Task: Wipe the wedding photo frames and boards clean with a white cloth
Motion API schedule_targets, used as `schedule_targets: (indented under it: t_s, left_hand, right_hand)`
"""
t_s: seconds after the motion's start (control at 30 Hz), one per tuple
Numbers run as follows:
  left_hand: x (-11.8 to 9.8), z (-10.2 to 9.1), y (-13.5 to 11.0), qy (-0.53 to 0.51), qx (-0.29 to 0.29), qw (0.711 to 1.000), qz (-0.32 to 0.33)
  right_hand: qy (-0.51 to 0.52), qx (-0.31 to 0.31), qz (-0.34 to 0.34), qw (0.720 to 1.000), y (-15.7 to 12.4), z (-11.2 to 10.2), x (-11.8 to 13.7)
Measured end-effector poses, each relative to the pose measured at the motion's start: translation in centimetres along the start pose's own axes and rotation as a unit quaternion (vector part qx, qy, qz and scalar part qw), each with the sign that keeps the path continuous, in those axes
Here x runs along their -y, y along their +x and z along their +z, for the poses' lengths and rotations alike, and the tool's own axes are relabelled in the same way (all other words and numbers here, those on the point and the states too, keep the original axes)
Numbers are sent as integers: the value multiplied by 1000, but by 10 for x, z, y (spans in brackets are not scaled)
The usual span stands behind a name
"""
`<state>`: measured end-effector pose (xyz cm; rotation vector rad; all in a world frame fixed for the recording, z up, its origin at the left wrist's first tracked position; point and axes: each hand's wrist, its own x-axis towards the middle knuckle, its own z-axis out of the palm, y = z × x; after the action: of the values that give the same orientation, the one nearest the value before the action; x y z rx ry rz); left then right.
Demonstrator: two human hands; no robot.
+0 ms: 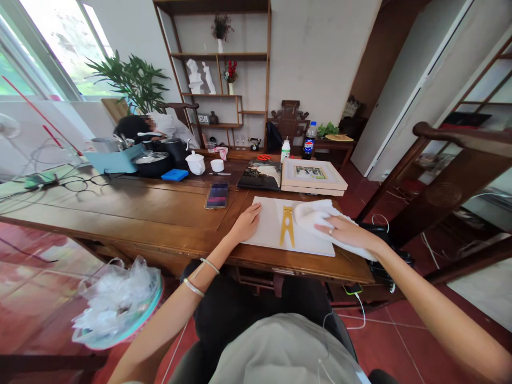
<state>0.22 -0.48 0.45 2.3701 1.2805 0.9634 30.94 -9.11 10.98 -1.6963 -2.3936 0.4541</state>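
On the bench point(160, 213), left fingers point(253, 211), outstretched and gripping nothing, rest on the white board point(272, 226), while right fingers point(328, 230), half-curled holding the white cloth point(310, 213), should best skirt the yellow piece point(287, 212)

Pepsi label point(309, 145) on dark bottle point(310, 134)

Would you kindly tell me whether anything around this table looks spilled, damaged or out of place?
No spill or damage stands out. Mildly odd: the bin by the left arm is heaped with plastic bags above its rim, so it looks overfull. The white cloth under the right hand trails past the right edge of the board.
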Motion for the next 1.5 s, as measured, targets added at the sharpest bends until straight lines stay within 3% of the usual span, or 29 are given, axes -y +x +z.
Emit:
schedule_targets:
  t_s: [0.1, 0.2, 0.27, 0.47, 0.6, 0.73, 0.97, 1.07, 1.17, 1.4, 1.5]
  left_hand:
    - [0, 1, 0, 2, -3, 1000, 3]
    - [1, 1, 0, 8, 1, 1000, 2]
    - [1, 1, 0, 7, 2, 1000, -2]
    - [3, 0, 0, 1, 2, 1000, 0]
    - [3, 0, 0, 3, 6, 1000, -1]
    - [2, 1, 0, 4, 0, 1000, -6]
    - [0, 1, 0, 10, -4, 1000, 6]
    - [1, 1, 0, 13, -7, 1000, 7]
    - [2, 2, 0, 14, -5, 1000, 7]
    - [3, 0, 0, 10, 6, 1000, 2]
    - [4, 0, 0, 5, 1, 1000, 6]
  right_hand:
    - [-19, 40, -35, 998, -29, 5, 19]
    - [-58, 22, -18, 998, -35, 12, 30]
    - [-92, -2, -12, 996, -21, 17, 29]
    - [-187, -41, -9, 982, 54, 27, -1]
    - [-238, -93, -21, 967, 68, 37, -5]
    - [-232, -103, -60, 965, 34, 44, 14]
    - [-116, -17, -146, 982, -62, 38, 45]
    - [-81, 10, -158, 984, -72, 33, 47]
    - [-84, 1, -112, 990, -50, 31, 40]
    - [-131, -26, -12, 991, 46, 31, 12]
    - [-129, -43, 24, 990, 65, 36, 15]
